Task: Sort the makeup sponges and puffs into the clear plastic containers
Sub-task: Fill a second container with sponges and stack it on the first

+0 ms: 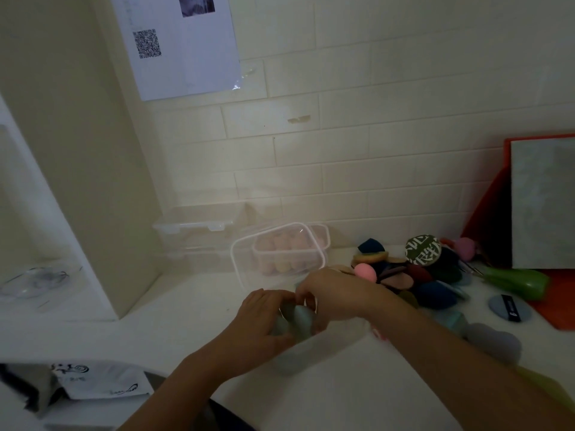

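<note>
Between curled fingers [268, 298], teal sponges [300, 318].

White counter [193, 306]: clear containers [193, 231] stacked at the back edge, container of pink sponges [291, 253] just right of them, another clear container [314, 353] nearer the front. Right side: sponge/puff pile [404, 275], green bottle [516, 281], grey puff [510, 307], grey sponge [494, 337]. Orange board [557, 309] at the right edge.

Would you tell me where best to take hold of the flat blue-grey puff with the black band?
Probably by its black band, from above: the puff lies flat on the counter, band up, so its thin rim offers little.
</note>
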{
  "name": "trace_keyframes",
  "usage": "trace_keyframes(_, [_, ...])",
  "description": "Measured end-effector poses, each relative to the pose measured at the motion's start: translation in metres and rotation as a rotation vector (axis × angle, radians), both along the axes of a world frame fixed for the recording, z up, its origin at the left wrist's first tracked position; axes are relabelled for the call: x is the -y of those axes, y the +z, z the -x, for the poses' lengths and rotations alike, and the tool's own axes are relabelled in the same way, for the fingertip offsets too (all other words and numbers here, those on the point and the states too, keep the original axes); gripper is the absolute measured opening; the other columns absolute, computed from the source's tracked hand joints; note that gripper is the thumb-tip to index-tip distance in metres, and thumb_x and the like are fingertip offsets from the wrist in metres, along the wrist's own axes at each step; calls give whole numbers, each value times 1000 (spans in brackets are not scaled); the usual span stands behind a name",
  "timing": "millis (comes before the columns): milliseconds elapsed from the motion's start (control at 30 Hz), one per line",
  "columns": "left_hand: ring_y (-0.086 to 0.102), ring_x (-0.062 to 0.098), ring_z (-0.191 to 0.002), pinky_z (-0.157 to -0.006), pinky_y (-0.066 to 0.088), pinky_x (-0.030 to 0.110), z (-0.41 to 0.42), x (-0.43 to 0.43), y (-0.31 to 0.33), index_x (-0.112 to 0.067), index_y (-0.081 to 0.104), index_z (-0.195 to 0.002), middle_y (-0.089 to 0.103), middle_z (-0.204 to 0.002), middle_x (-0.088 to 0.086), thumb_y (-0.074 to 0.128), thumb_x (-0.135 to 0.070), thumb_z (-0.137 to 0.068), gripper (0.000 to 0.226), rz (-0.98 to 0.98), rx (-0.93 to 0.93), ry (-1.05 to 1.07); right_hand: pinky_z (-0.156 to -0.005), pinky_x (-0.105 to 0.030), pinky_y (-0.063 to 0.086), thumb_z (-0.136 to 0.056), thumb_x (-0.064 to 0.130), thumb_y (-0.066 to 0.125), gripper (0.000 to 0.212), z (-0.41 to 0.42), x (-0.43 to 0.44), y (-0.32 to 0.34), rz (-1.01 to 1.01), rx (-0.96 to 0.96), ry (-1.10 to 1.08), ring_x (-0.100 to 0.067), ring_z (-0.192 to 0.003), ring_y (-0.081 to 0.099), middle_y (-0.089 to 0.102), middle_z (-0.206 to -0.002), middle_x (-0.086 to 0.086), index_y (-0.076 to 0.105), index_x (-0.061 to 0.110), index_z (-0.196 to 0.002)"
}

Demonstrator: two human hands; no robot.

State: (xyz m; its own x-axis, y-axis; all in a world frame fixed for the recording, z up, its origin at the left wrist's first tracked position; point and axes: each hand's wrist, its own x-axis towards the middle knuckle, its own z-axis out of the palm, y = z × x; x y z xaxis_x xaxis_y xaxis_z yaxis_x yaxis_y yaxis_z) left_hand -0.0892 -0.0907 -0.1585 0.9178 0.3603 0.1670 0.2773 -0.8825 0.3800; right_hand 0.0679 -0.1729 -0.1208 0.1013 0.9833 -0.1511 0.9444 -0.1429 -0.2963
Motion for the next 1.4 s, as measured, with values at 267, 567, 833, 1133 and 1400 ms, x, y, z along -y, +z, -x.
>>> trace_keyframes(267, [37, 1, -105, -89, 27, 11, -1, 0, 0, -38, 39, -125, 42, -117, -18, 41, -65, -67, 64, -12, 9, 0, -75, -29, 47, -82, 35, 69, 37, 7, 3, -4, -20, -101, -54, -20, -92, 60, 65, -107, -6, 62, 13, -110])
trace_keyframes(567, [20, -23, -112, -95, 14, 2, 3, 1, -2, -44, 45, -115, 26, -124, -37, 46, -52, -74, 42, -17, 74, -72, -69, -22, 45, -76, 30, 74, 38, 11, -1, -13, -100, -177, -174, -15, -90, 61, 68, -106, -2, 64, 15, -108])
trace_keyframes(833, [38, -4, -116, -97, 4, 3, 0, -5, 3, -37, 57, -106, 50, -121, -19, 30, -54, -64, 52, -109, -8, -116, -75, -12, 48, -76, 29, 77, 47, -18, 6, 4, 22, -430, -97, -1, -90, 64, 68, -106, 9, 64, 19, -120])
trace_keyframes(1133, [39, -3, -114, -103, 18, 16, 0, -7, -4, -46, 47, -95, 50, -117, -22, 33, -53, -63, 35, -59, -14, -109, -100, -35, 36, -99, 24, 44, 44, -138, 56, 22, -578, -184, -910, -32, -125, 45, 46, -138, -20, 44, -3, -133])
trace_keyframes(1400, [36, -4, -116, -104, 20, 19, -3, -6, -3, -45, 48, -97, 48, -120, -21, 32, -54, -62, 39, -72, 4, -112, -112, -35, 29, -95, -4, 34, 44, -174, 83, 0, -326, -543, -751, -26, -130, 41, 47, -139, -9, 50, 10, -134])
